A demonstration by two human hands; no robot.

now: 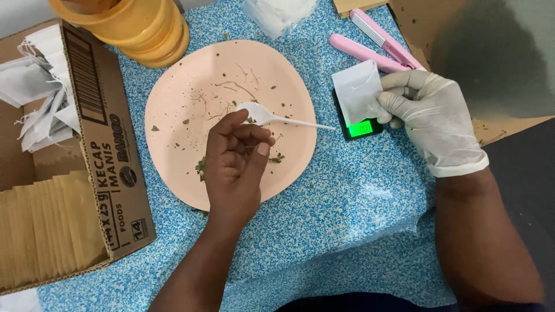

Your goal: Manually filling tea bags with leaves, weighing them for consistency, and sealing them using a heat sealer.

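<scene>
White filter paper, the small sachet (358,92) looks light, limp and tearable; the gloved right hand (430,118) pinches its right edge over the pocket scale (361,124). The bare left hand (234,156), loosely curled, holds nothing, touching the plastic spoon (277,117) on the peach plate (173,86).

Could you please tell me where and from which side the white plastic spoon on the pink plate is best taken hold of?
Probably by the slim handle end of the white spoon, which juts past the rim of the pink plate toward the scale. Come from the right, pinching from above: the bowl lies by the left hand.
</scene>
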